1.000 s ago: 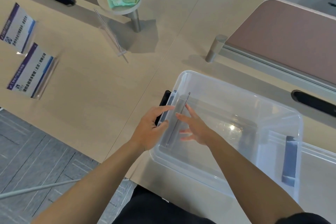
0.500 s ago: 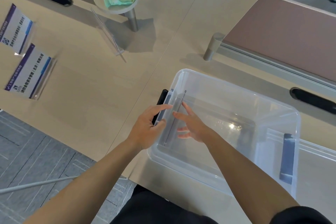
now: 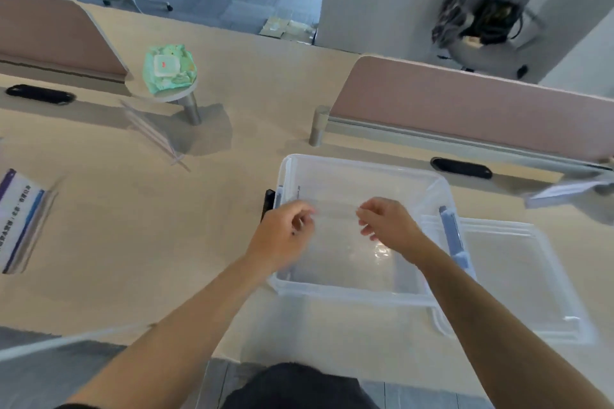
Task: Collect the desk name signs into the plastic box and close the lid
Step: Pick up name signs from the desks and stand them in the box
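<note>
A: Where is the sign being handled?

B: Over the open plastic box [image 3: 362, 287], which sits at the near edge of the desk [image 3: 133, 232]. It is a clear acrylic name sign [image 3: 334, 209], hard to see against the clear walls. The left hand [image 3: 282, 237] pinches one end, the right hand [image 3: 387, 224] the other, fingers curled on it from both sides.

A: Is it already resting on the bottom?

B: I cannot tell; the sheet is transparent and blurred. Another clear sign [image 3: 298, 206] seems to stand on edge against the box's left wall.

A: How would you expect it to handle?

B: Light and stiff, I judge, but slick and easily scratched. Holding it by the short ends keeps it from slipping. Lower it rather than drop it, since acrylic on hard plastic can chip.

A: What remains?

B: A printed sign [image 3: 18, 219] lies at the desk's left edge, and an empty clear holder [image 3: 153, 134] stands further back, near the pack of wipes [image 3: 169, 67]. Take those by their edges too. The lid [image 3: 518, 276] lies on the desk touching the box's right side, still off; it looks thin and flexible, so lift it by two opposite edges.
</note>
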Available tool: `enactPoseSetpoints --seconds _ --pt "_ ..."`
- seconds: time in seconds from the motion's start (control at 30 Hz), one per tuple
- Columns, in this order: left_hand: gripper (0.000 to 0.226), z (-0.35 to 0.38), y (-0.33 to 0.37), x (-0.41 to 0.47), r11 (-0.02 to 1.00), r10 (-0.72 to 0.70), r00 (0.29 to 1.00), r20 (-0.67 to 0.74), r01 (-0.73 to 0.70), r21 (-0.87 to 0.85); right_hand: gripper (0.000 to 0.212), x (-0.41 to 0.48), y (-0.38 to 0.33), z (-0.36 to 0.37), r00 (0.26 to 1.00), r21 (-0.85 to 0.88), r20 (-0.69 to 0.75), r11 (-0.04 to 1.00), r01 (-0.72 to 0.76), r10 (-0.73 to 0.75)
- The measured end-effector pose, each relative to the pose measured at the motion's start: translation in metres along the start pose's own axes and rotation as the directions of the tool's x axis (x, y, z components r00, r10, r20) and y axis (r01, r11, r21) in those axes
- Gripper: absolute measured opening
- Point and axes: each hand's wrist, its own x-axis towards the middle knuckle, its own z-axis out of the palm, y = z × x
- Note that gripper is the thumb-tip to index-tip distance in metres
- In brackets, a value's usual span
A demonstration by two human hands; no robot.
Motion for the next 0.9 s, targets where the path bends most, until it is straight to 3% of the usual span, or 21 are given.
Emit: enactPoseSetpoints --seconds 0.2,0.4,0.67,0.9 --pt "0.014 0.053 0.037 -0.002 0.993 0.115 0.95 0.289 -0.109 -0.037 0.013 -0.108 0.039 -0.067 0.952 -0.23 -0.305 0.969 -0.093 0.019" --pt "0.014 0.128 0.101 -0.014 0.96 0.276 0.886 0.374 -0.273 -0.061 0.009 -0.195 0.091 -0.128 0.881 -0.359 -0.47 0.902 -0.24 0.047" --pt "0.018 0.256 0.181 -0.029 0.893 0.346 0.705 0.619 -0.45 0.014 0.013 -0.278 0.198 -0.217 0.779 -0.234 -0.615 0.915 -0.329 0.123" --pt "0.015 0.395 0.242 -0.037 0.875 0.272 0.692 0.669 -0.467 0.128 0.015 -0.328 0.301 -0.312 0.739 -0.151 -0.662 0.944 -0.294 0.125"
